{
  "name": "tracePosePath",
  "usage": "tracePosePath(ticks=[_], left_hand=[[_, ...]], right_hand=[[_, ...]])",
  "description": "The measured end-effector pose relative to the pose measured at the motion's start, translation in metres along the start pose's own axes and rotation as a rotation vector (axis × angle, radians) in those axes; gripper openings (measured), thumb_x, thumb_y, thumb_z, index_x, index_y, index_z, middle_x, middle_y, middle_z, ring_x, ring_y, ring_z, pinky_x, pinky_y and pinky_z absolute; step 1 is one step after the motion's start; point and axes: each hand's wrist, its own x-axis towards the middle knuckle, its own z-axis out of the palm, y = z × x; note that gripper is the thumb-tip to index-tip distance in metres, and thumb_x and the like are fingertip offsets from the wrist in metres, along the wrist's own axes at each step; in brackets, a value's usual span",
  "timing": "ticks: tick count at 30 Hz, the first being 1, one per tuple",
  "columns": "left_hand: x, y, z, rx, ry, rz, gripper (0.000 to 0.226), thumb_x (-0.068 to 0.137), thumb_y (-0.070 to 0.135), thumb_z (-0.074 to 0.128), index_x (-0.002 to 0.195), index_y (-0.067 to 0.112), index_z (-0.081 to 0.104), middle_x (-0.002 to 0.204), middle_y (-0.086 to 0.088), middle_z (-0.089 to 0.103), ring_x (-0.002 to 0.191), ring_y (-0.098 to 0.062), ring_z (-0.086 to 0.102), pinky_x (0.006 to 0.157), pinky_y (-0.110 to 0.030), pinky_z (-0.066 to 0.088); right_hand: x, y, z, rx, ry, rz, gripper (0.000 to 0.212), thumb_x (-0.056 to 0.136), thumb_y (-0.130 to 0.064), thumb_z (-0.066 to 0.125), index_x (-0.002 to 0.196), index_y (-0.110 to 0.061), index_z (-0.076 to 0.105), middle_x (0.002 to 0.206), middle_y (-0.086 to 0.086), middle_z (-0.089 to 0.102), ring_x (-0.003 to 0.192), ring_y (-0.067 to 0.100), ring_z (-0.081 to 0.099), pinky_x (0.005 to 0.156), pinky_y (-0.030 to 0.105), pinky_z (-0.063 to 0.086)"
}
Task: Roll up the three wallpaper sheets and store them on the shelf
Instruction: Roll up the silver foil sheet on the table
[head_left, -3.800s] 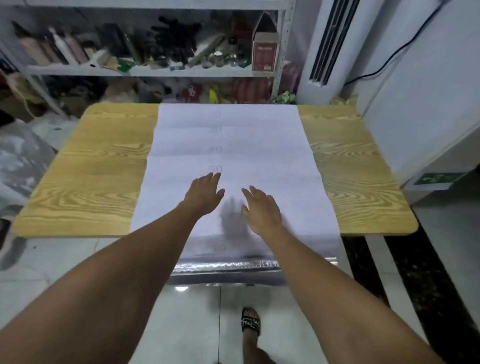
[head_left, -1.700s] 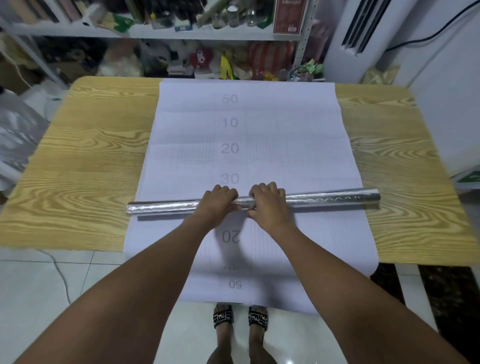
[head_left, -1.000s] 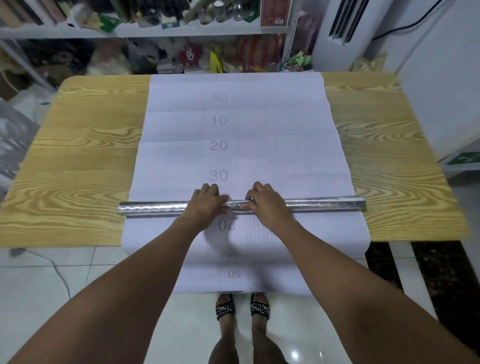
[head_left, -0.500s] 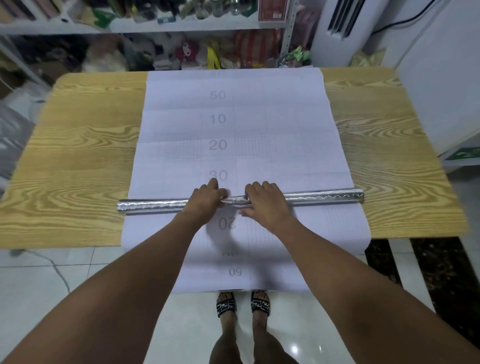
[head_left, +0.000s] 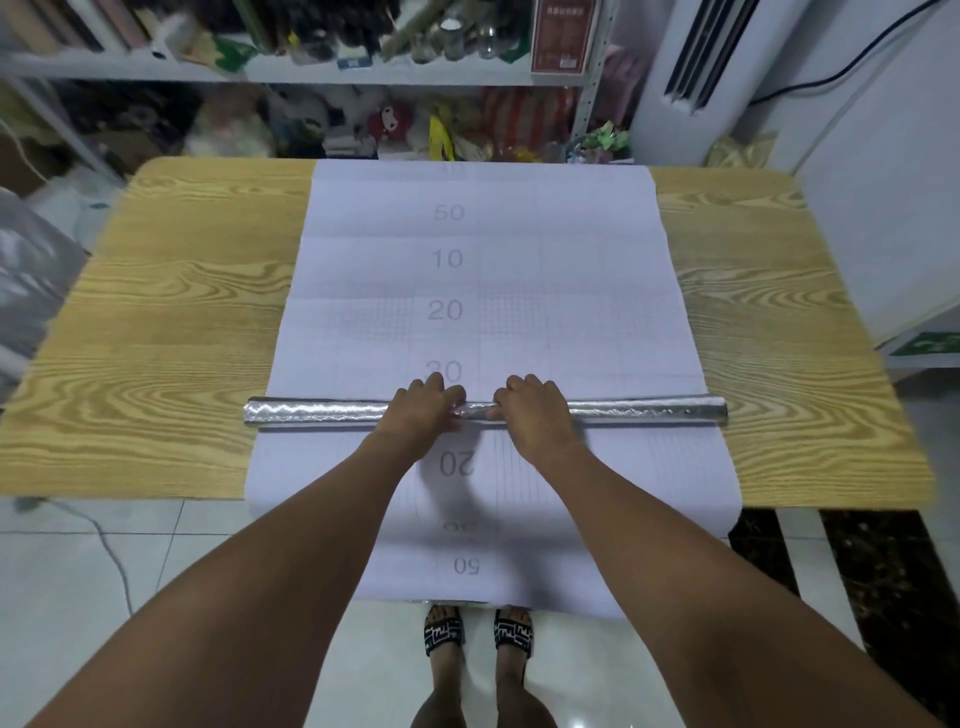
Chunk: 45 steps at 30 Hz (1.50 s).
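Observation:
A white wallpaper sheet (head_left: 545, 260), backing side up with a faint grid and printed numbers, lies along the wooden table (head_left: 156, 338). Its near end is wound into a thin silver roll (head_left: 311, 413) lying crosswise. My left hand (head_left: 423, 410) and my right hand (head_left: 530, 410) rest side by side on the roll's middle, fingers curled over it. Nearer to me, another white sheet (head_left: 623, 493) with upside-down numbers lies uncovered and hangs over the table's front edge.
A metal shelf (head_left: 363, 75) crowded with bottles, boxes and toys stands behind the table. A white standing air conditioner (head_left: 696, 78) is at the back right, next to a white wall. My sandalled feet (head_left: 478, 629) stand on the tiled floor.
Earlier my hands lay flat on the unrolled sheet. Since then its near end became a silver roll, which has crept slightly away from me, up to the printed 30.

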Motion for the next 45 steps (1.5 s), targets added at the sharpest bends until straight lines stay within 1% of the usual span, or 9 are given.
tracePosePath(ticks=[7,10,13,20,24,29,37,41,45], left_hand=[[0.006,-0.001,0.003,-0.059,0.043,-0.03,0.027,0.095,0.018,0.052,0.122,0.016,0.05,0.111,-0.01,0.053,0.097,-0.028,0.055,0.075,-0.031,0.037],[0.006,-0.001,0.003,0.014,0.086,-0.022,0.023,0.096,0.016,0.05,0.118,0.014,0.048,0.109,-0.008,0.058,0.099,-0.026,0.052,0.075,-0.03,0.033],[0.007,0.0,0.002,0.02,0.145,-0.065,0.018,0.095,0.013,0.049,0.113,0.013,0.047,0.103,-0.009,0.061,0.084,-0.026,0.045,0.072,-0.029,0.03],[0.007,-0.003,0.006,0.004,0.175,-0.015,0.02,0.093,0.008,0.046,0.112,0.014,0.048,0.102,-0.007,0.055,0.091,-0.025,0.048,0.073,-0.027,0.026],[0.007,-0.006,0.008,-0.095,0.191,0.0,0.026,0.092,0.02,0.057,0.115,0.007,0.058,0.113,-0.014,0.05,0.105,-0.03,0.045,0.08,-0.033,0.038],[0.011,-0.008,-0.003,-0.025,0.062,0.014,0.034,0.089,0.026,0.06,0.121,0.015,0.054,0.116,-0.007,0.048,0.11,-0.025,0.043,0.082,-0.029,0.032],[0.01,-0.006,-0.014,-0.096,0.03,-0.017,0.031,0.093,0.019,0.053,0.123,0.015,0.044,0.111,-0.008,0.058,0.101,-0.026,0.053,0.074,-0.033,0.039],[0.01,-0.008,-0.016,-0.078,-0.005,-0.002,0.025,0.095,0.017,0.048,0.12,0.015,0.042,0.106,-0.008,0.058,0.088,-0.023,0.049,0.067,-0.03,0.035],[0.009,-0.011,-0.015,-0.011,-0.003,0.018,0.018,0.098,0.017,0.043,0.116,0.015,0.046,0.104,-0.009,0.059,0.081,-0.02,0.042,0.066,-0.029,0.032]], right_hand=[[0.003,0.0,-0.001,0.07,0.057,0.0,0.039,0.089,-0.004,0.054,0.125,-0.016,0.044,0.106,0.002,0.064,0.097,0.026,0.055,0.074,0.031,0.033],[0.001,0.001,0.004,0.027,0.093,-0.043,0.028,0.089,-0.02,0.062,0.113,-0.014,0.05,0.105,0.005,0.06,0.097,0.026,0.054,0.073,0.032,0.033],[0.002,0.003,0.008,0.019,0.085,-0.082,0.041,0.087,-0.041,0.063,0.114,-0.012,0.055,0.113,0.005,0.056,0.104,0.025,0.051,0.083,0.035,0.039],[0.008,0.007,0.005,0.07,0.055,-0.044,0.024,0.095,-0.023,0.054,0.118,-0.017,0.058,0.111,0.001,0.058,0.105,0.021,0.051,0.082,0.029,0.035],[0.01,0.007,-0.002,0.135,0.046,0.005,0.029,0.093,-0.012,0.055,0.122,-0.016,0.054,0.106,-0.001,0.066,0.102,0.022,0.054,0.081,0.03,0.038],[0.009,0.006,-0.009,0.152,0.016,0.042,0.029,0.088,0.001,0.054,0.111,-0.016,0.056,0.079,-0.009,0.057,0.092,0.023,0.056,0.069,0.028,0.037],[0.006,0.006,-0.007,-0.012,0.036,-0.072,0.034,0.086,-0.002,0.055,0.117,-0.015,0.059,0.119,0.003,0.049,0.109,0.024,0.045,0.078,0.03,0.032],[0.008,0.004,0.001,0.011,0.023,-0.073,0.038,0.094,-0.039,0.053,0.121,-0.013,0.056,0.119,0.004,0.051,0.113,0.022,0.045,0.082,0.032,0.036],[0.011,0.001,0.001,0.074,0.034,-0.022,0.039,0.091,-0.033,0.06,0.123,-0.013,0.053,0.116,0.004,0.058,0.109,0.021,0.05,0.084,0.03,0.037]])
